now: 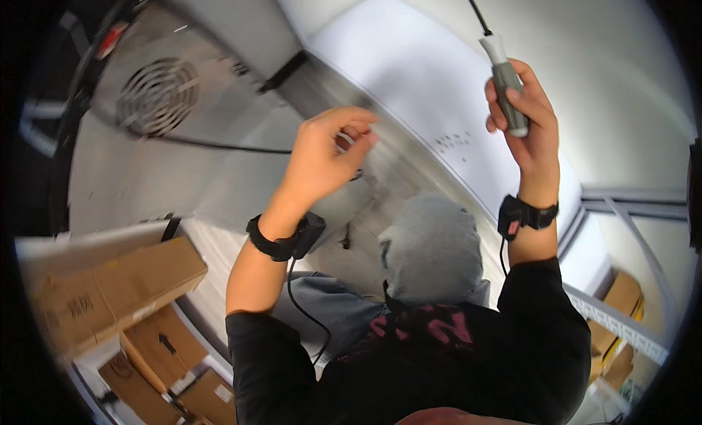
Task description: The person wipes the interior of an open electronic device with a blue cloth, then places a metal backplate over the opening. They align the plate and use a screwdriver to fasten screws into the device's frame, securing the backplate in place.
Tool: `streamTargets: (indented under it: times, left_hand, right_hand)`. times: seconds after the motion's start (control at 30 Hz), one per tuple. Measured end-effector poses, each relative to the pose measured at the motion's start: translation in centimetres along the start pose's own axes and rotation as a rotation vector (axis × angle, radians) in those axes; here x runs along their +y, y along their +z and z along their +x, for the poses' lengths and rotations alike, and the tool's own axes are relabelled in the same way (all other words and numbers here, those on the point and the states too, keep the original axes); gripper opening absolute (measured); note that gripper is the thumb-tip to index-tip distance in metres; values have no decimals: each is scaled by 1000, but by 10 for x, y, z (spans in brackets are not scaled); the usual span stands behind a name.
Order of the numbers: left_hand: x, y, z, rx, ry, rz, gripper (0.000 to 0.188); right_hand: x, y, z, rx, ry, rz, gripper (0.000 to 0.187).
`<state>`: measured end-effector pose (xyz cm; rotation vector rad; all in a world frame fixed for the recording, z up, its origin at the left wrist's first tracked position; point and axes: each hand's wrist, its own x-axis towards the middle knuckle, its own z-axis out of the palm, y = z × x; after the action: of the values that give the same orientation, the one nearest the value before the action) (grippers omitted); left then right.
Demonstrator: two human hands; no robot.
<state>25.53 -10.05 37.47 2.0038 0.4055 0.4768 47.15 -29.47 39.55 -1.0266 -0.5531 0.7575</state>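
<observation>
A screwdriver (510,96) with a grey handle and a long dark shaft is gripped in my right hand (540,125), up at the right. Its shaft points up and away from me, and the tip lies outside the view. My left hand (319,158) is raised near the middle, its fingers curled in and the thumb close to the fingertips. Whatever may be between those fingertips is too small or blurred to make out. Beyond the hands lies a white panel (409,66), with several small dark specks on it that I cannot name.
A grey cabinet-like surface with a round vent grille (159,96) stands at the left, a black cable (227,145) running across it. Cardboard boxes (124,286) are stacked at the lower left. More cardboard (621,301) shows at the lower right behind a white perforated rail (610,319).
</observation>
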Motion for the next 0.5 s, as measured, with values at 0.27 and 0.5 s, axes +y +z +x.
streamTargets:
  times: [0.27, 0.5]
  left_hand:
    - [-94, 131, 62, -265, -165, 40, 22]
    - [-193, 239, 60, -230, -212, 178, 29]
  right_hand:
    - [93, -138, 1, 378, 120, -282, 38]
    - [164, -188, -45, 499, 285, -241, 40]
